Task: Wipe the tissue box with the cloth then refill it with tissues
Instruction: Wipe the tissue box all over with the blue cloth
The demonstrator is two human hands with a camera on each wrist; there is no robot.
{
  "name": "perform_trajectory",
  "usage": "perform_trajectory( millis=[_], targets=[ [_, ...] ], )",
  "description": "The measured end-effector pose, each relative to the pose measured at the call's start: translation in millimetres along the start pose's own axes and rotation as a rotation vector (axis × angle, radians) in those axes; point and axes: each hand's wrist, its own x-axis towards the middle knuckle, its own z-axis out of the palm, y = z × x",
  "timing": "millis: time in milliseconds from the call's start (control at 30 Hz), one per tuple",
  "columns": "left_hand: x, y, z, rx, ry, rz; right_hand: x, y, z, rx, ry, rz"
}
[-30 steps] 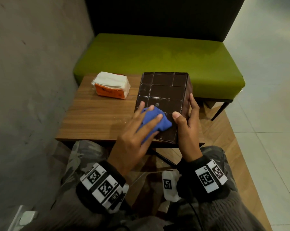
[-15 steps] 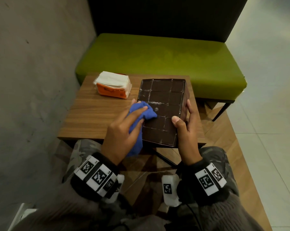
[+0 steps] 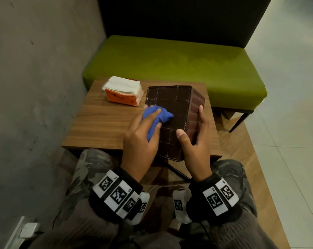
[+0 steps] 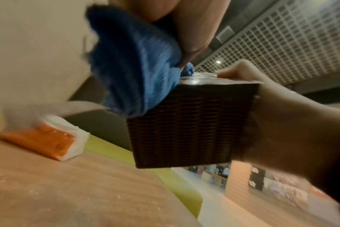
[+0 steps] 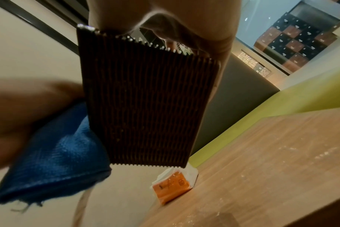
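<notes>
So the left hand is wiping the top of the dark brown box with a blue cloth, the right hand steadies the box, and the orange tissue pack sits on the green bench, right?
Not quite: the orange tissue pack lies on the wooden table, left of the dark brown box, not on the green bench; the head view shows it. The rest holds: the left hand wipes the box's upturned face with the blue cloth while the right hand steadies it.
</notes>
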Motion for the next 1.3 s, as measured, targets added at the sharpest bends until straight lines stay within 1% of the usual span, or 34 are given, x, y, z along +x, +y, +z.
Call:
perform_trajectory(
  millis=[67, 100, 133, 200, 267, 333, 400, 467, 567, 633, 700, 800, 867, 900, 1000, 1033, 1067, 1167, 1200, 1233, 1267, 1300],
  targets=[
    [-7, 7, 0, 0.041, -0.095, 0.157, 2, 1, -1, -0.001, 0.003, -0.024],
    [-6, 6, -1, 0.055, -0.119, 0.191, 2, 2, -2, 0.007, 0.002, -0.031],
    [-3, 1, -3, 0.066, -0.112, 0.180, 1, 2, -3, 0.010, -0.002, -0.037],
    [8, -10, -9, 0.082, -0.045, 0.079, 0, 2, -3, 0.009, -0.008, -0.040],
    [13, -14, -12, 0.093, -0.006, 0.030, 0, 0, -1, 0.020, -0.007, -0.031],
    [6, -3, -9, 0.120, -0.047, 0.073, 1, -2, 1, 0.033, 0.002, -0.036],
    [-5, 7, -7, 0.124, -0.131, 0.139, 1, -3, 1, 0.053, 0.006, -0.039],
    [-5, 2, -10, 0.114, -0.155, 0.138, -1, -4, -2, 0.054, 0.005, -0.042],
    [3, -16, -14, 0.131, -0.088, 0.012, -2, -2, -6, 0.042, 0.031, -0.047],
    [3, -18, -14, 0.122, -0.048, -0.058, -2, 0, -4, 0.022, 0.023, -0.037],
    [-2, -8, -9, 0.102, -0.048, -0.051, -3, 1, -2, 0.030, 0.005, -0.016],
    [-12, 11, -5, 0.072, -0.108, 0.044, -6, 1, 0, 0.024, -0.015, -0.026],
    [-10, 10, -8, 0.056, -0.121, 0.086, -6, -1, -3, 0.015, -0.012, -0.057],
    [-7, 5, -10, 0.041, -0.102, 0.074, -6, -2, -4, 0.000, -0.018, -0.069],
    [7, -6, -15, -0.029, 0.007, -0.026, -8, -6, -3, -0.023, -0.037, -0.061],
    [8, -2, -15, -0.034, 0.016, -0.011, -8, -7, -1, -0.019, -0.042, -0.054],
    [7, 6, -15, -0.021, -0.009, 0.043, -8, -9, 0, -0.012, -0.050, -0.042],
    [-5, 18, -14, 0.003, -0.175, 0.241, -7, -10, 0, 0.034, -0.064, -0.036],
    [-3, 18, -17, -0.012, -0.207, 0.274, -7, -11, -1, 0.060, -0.073, -0.039],
    [0, 12, -19, -0.003, -0.216, 0.291, -7, -11, -2, 0.084, -0.088, -0.032],
    [3, 4, -20, 0.020, -0.198, 0.268, -8, -12, -2, 0.107, -0.105, -0.016],
    [6, -3, -21, 0.037, -0.145, 0.229, -9, -11, -3, 0.121, -0.116, 0.000]
  ],
)
